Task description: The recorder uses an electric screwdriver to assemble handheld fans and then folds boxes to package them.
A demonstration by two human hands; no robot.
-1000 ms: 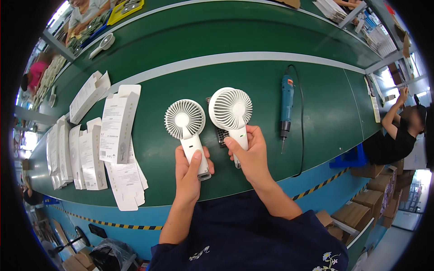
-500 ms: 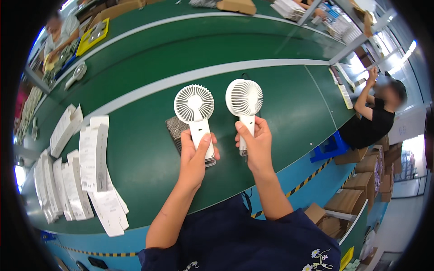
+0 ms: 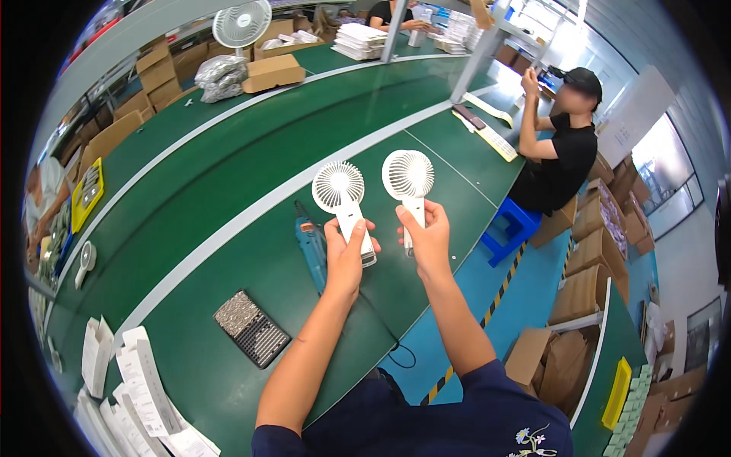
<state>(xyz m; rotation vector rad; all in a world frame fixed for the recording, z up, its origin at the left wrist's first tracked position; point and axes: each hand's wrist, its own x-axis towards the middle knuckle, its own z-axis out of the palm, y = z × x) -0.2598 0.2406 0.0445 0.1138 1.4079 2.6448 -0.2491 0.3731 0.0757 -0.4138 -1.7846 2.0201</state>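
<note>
Each of my hands is closed round the handle of a white handheld fan, with the round grille upward. My left hand (image 3: 347, 247) grips the left handheld fan (image 3: 339, 187), its thumb along the front of the handle. In my right hand (image 3: 428, 238) is the other handheld fan (image 3: 409, 177), its head a little higher and turned slightly. Both fans are held above the green bench, side by side and apart. Just left of my left hand lies a teal electric screwdriver (image 3: 310, 247), partly hidden by that hand and forearm. A screw tray (image 3: 253, 327) rests left of my left forearm.
White flattened boxes (image 3: 145, 381) lie at the lower left. Another white fan (image 3: 86, 263) sits beyond them. A metal rail (image 3: 251, 202) crosses the bench. At right, a person in black (image 3: 571, 137) sits on a blue stool (image 3: 512, 227). Cartons (image 3: 586, 286) stand behind.
My view has swung right, and both hands have moved right along the bench, still holding the fans. The screwdriver now shows, and the screw tray is out from behind my left hand.
</note>
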